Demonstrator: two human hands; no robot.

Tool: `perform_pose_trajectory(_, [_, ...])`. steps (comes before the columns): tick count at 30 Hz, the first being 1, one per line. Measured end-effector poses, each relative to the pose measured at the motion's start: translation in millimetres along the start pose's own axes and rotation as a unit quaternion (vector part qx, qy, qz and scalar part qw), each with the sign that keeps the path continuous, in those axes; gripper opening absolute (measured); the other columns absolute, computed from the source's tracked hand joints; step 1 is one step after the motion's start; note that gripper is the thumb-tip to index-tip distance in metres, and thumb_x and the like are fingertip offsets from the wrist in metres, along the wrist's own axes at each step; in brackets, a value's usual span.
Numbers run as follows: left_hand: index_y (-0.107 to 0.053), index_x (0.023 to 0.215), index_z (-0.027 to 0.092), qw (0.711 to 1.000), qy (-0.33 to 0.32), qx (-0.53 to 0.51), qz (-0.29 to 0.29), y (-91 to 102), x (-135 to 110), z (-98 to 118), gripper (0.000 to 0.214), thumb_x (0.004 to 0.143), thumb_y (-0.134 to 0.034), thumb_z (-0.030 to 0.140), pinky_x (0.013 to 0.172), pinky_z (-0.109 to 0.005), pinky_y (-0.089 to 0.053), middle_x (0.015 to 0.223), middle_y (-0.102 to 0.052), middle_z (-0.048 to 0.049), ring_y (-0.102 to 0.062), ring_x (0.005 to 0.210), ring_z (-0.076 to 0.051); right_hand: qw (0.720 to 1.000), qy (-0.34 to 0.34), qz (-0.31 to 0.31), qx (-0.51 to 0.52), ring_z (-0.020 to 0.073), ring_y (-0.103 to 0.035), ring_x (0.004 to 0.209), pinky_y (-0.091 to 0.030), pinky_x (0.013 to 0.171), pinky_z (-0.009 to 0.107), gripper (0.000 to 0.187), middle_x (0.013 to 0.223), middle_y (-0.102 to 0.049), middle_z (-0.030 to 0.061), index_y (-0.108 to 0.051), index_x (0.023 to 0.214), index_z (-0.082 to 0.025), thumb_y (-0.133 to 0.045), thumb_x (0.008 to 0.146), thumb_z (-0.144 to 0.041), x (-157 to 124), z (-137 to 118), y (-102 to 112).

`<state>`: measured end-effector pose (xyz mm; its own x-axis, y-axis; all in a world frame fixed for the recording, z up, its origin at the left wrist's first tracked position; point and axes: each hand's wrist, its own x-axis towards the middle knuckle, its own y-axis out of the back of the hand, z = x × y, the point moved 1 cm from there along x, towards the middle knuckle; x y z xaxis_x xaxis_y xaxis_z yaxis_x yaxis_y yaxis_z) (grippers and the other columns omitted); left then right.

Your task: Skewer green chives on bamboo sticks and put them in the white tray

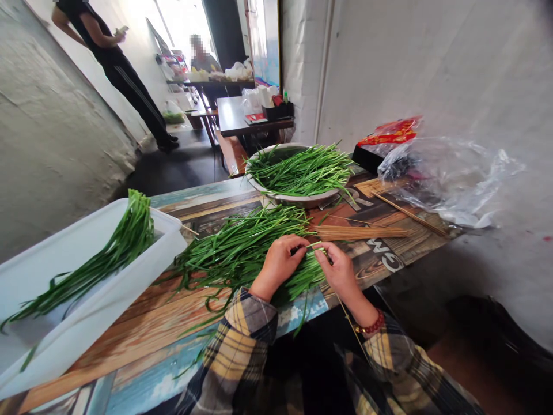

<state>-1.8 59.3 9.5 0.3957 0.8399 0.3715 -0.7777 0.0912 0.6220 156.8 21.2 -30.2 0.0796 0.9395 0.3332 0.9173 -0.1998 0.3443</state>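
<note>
Both hands meet over the front of a pile of garlic chives (242, 242) on the table. My left hand (280, 262) is closed, thumb and fingers pinched on pale chive stalks. My right hand (339, 270) is also closed, its thumb and forefinger pinching the stalk ends right beside the left fingertips. A thin bamboo skewer (352, 328) slants down below the right palm; its upper end is hidden, and I cannot tell how the hand holds it. Several bamboo skewers (363, 232) lie bundled just beyond the right hand.
At left, a white plastic tub (93, 328) contains a bunch of skewered chives (129, 236). A round bowl (298, 200) heaped with chives stands behind the pile. Clear plastic bags (458, 178) lie at right by the wall. Two people are farther back, one standing (125, 75).
</note>
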Motion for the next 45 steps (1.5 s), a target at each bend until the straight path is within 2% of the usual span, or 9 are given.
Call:
perform_pose_trajectory(22, [-0.071,0.089,0.019,1.0,-0.018,-0.005,0.0,-0.2,-1.0,0.0,0.019,0.082,-0.057,0.009,0.077,-0.026,-0.048,0.086,-0.071,-0.0024,-0.064,0.082,-0.015,1.0,-0.002,-0.001,0.005,0.0193,-0.065,0.085,-0.046,0.078,0.029,0.022,0.095,-0.071,0.0054,-0.065,0.099,-0.019,-0.05,0.089,-0.032,-0.5,0.6,-0.4])
perform_pose_trajectory(32, [-0.071,0.089,0.018,0.999,-0.039,0.029,-0.013,-0.2,-0.7,0.9,0.017,0.082,-0.058,0.009,0.073,-0.026,-0.046,0.083,-0.07,-0.0037,-0.062,0.078,-0.016,1.0,-0.007,0.01,-0.018,0.0179,-0.062,0.075,-0.045,0.069,0.028,0.022,0.085,-0.069,0.0045,-0.064,0.096,-0.018,-0.05,0.089,-0.035,-0.1,-2.2,-1.0])
perform_pose_trajectory(34, [-0.071,0.088,0.018,0.998,-0.04,0.035,-0.016,-0.9,-0.9,0.1,0.016,0.082,-0.058,0.01,0.073,-0.027,-0.046,0.083,-0.07,-0.0038,-0.061,0.078,-0.016,1.0,-0.006,0.019,-0.02,0.0175,-0.061,0.074,-0.045,0.068,0.028,0.023,0.085,-0.068,0.0047,-0.062,0.099,-0.017,-0.051,0.089,-0.035,-0.1,-3.1,-0.7])
perform_pose_trajectory(39, [-0.07,0.087,0.018,0.997,-0.051,0.049,-0.034,-0.3,-1.5,0.7,0.017,0.082,-0.057,0.009,0.072,-0.027,-0.045,0.08,-0.068,-0.0037,-0.06,0.077,-0.015,0.998,-0.002,0.027,-0.056,0.0142,-0.05,0.056,-0.04,0.057,0.026,0.031,0.071,-0.06,-0.0003,-0.059,0.114,-0.018,-0.052,0.088,-0.033,-0.4,-5.0,1.4])
perform_pose_trajectory(45, [-0.07,0.092,0.018,0.998,-0.044,0.031,-0.044,1.7,-2.3,5.2,0.02,0.084,-0.053,0.011,0.075,-0.028,-0.046,0.084,-0.069,-0.004,-0.061,0.081,-0.016,0.999,-0.005,0.024,-0.027,0.0158,-0.059,0.071,-0.046,0.068,0.028,0.023,0.089,-0.066,0.0035,-0.058,0.106,-0.019,-0.052,0.088,-0.033,-0.8,-1.0,0.3])
